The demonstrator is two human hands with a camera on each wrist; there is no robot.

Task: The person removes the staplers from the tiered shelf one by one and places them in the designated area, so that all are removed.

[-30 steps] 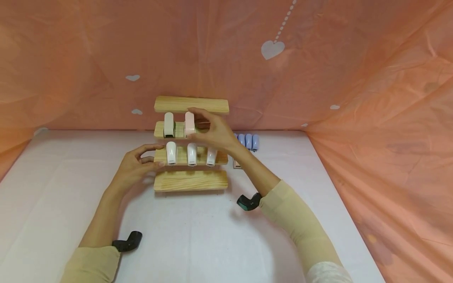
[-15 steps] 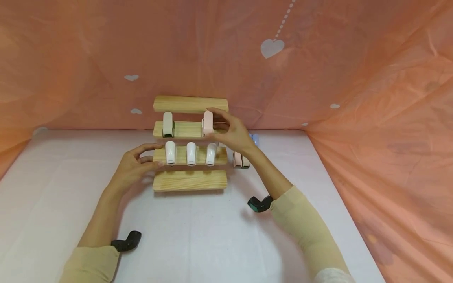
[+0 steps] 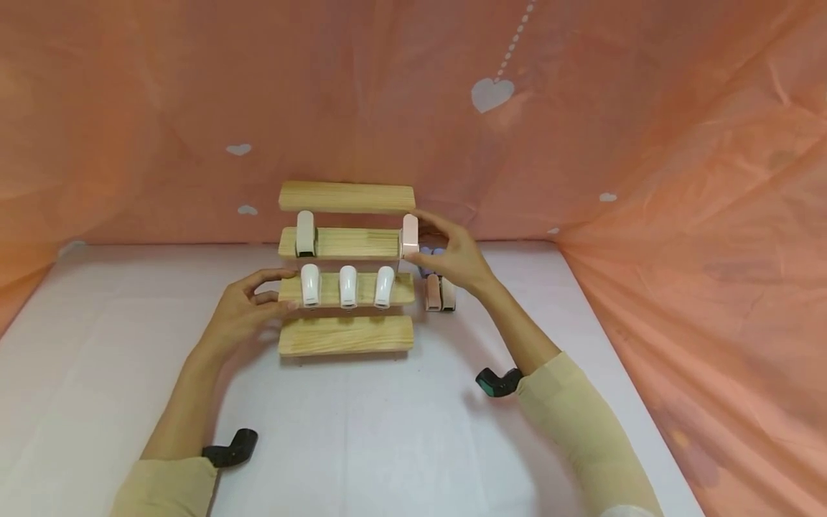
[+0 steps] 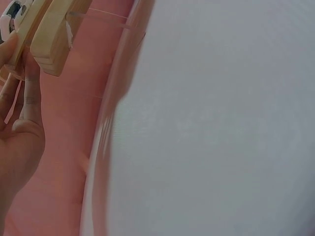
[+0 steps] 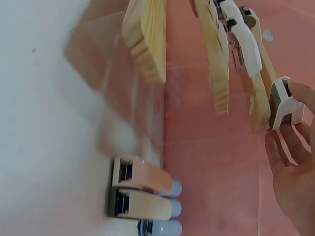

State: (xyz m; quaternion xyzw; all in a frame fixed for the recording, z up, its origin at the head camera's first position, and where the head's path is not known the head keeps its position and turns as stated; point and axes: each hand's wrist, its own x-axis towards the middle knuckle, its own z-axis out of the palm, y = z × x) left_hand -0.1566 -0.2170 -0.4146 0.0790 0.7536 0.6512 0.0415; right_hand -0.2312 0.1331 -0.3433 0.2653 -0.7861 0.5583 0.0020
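A tiered wooden display rack (image 3: 345, 336) stands near the back of the table. My right hand (image 3: 457, 256) pinches a pale pink stapler (image 3: 410, 235) at the right end of the second step from the top; the right wrist view shows the thumb and fingers on this stapler (image 5: 280, 105). An off-white stapler (image 3: 306, 231) stands at that step's left end. Three glossy white staplers (image 3: 348, 286) sit spaced along the step below. With thumb above and fingers beneath, my left hand (image 3: 239, 307) grips that lower step's left end, and the left wrist view shows the board (image 4: 29, 29).
Right of the rack, a pink stapler (image 5: 147, 176) and a cream stapler (image 5: 147, 204) stand side by side on the white table (image 3: 388, 431). Blue staplers (image 3: 426, 269) are behind them, partly hidden by my right hand. An orange curtain (image 3: 362, 108) hangs behind.
My right hand has moved the pink stapler rightward along the step, from near the middle to the right end. The left hand keeps its grip on the rack.
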